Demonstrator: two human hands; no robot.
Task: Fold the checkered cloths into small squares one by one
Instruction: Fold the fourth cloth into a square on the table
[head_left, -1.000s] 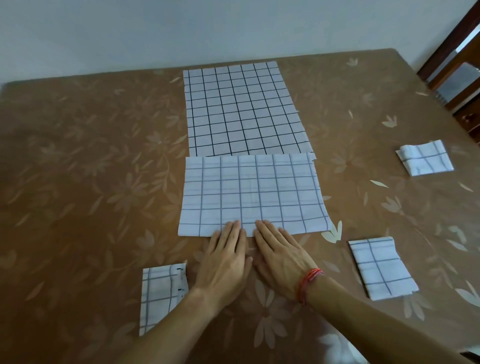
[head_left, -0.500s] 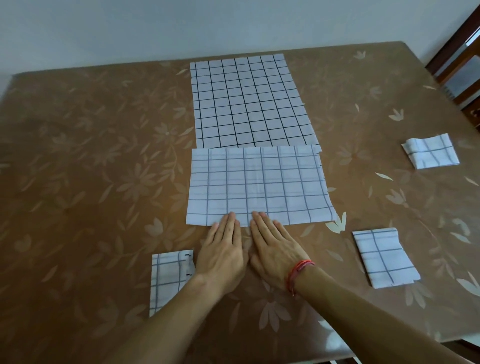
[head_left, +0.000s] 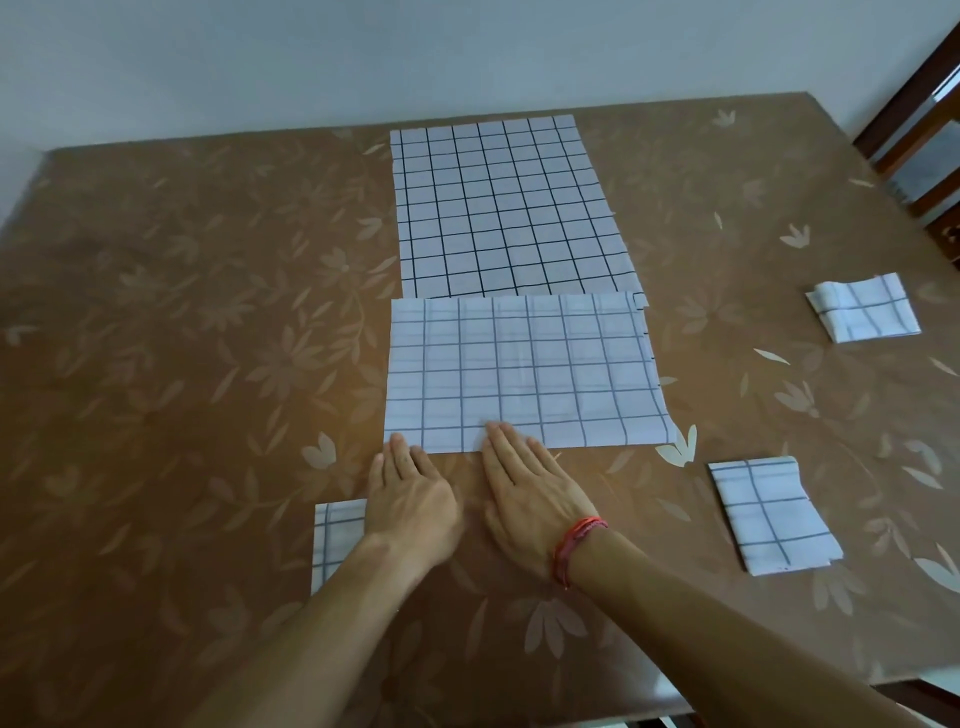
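I see a plain pale wall (head_left: 363, 52) running behind the far edge of the bench (head_left: 906, 693), which lies under a glossy brown cover (head_left: 156, 322) printed with lighter flowers and leaves. At the far right, dark wooden furniture (head_left: 922, 98) stands just beside the bench corner; I cannot tell whether it is a chair or a cabinet. The light is soft and even, with a faint sheen on the cover.

The brown floral table (head_left: 156, 322) carries a dark-lined checkered cloth (head_left: 504, 208), a pale-lined checkered layer (head_left: 524, 364) touching its near edge, and three folded pieces: the left square (head_left: 337, 540), the near-right square (head_left: 769, 514) and the far-right square (head_left: 865, 306).
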